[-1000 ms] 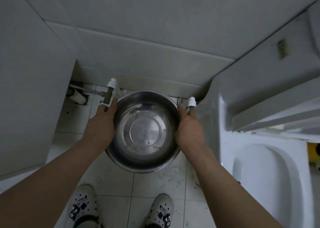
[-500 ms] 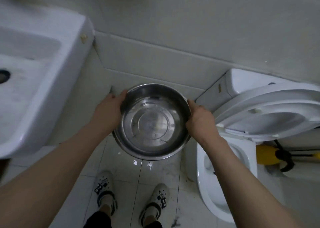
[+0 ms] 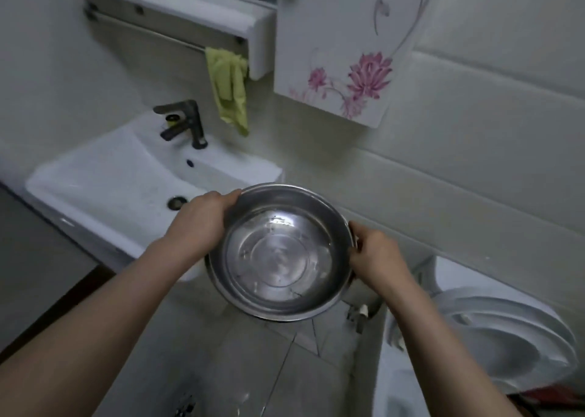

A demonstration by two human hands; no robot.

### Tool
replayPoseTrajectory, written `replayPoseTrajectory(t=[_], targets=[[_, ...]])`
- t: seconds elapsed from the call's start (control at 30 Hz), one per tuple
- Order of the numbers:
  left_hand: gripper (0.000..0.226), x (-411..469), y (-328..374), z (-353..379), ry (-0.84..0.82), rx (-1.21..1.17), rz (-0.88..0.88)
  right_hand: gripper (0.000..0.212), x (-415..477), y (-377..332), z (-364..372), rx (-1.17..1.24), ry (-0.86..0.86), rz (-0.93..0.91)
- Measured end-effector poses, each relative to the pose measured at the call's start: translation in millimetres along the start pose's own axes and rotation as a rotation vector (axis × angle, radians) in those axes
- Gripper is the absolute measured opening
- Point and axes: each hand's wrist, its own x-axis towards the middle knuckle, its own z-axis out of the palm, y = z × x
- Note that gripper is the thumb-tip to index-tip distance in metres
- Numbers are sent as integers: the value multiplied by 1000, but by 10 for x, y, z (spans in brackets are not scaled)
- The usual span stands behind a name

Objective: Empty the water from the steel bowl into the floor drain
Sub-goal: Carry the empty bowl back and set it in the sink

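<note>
The steel bowl [image 3: 281, 252] is held level in front of me, above the floor and beside the basin. Its inside looks wet, with only droplets and a thin film on the bottom. My left hand [image 3: 202, 220] grips the bowl's left rim, thumb over the edge. My right hand [image 3: 376, 255] grips the right rim. No floor drain can be made out; a dark blurred patch [image 3: 185, 404] lies on the floor tiles near the bottom edge.
A white washbasin [image 3: 104, 176] with a dark tap [image 3: 183, 122] stands at the left. A green cloth [image 3: 229, 90] hangs from a shelf rail. A flowered wall cabinet [image 3: 342, 46] is above. The toilet [image 3: 493, 347] with raised lid is at the right.
The bowl and both hands have come up from near the floor to basin height. My view has tilted up, so my shoes are out of sight and the tap and cabinet now show.
</note>
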Motion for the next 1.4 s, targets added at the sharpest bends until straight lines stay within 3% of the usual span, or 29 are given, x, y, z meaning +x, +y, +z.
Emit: replayPoseTrajectory(t=[0.27,0.4,0.63,0.87,1.13,1.4], targets=[[56,-432,-994,-803,38,70,-138,13,-88,-1310,70,-64,-18,-157],[56,-562,-1693,-1045,53,58,-186,19,-42,-1986,383,-48,-65,-195],[51,-503,-2963,-1254,-27,47,-191,23,228,-3098,1116,-7,-157,-102],[52,95,-3765,-1044,-220,-2,-92,31,646,-3493,1746,64,-252,117],[31,1114,-4357,-531,-244,-29,-46,40,1632,-3642,2142,95,-229,254],[40,1795,-4769,65,-395,-70,73,37,2203,-3656,2575,131,-252,458]])
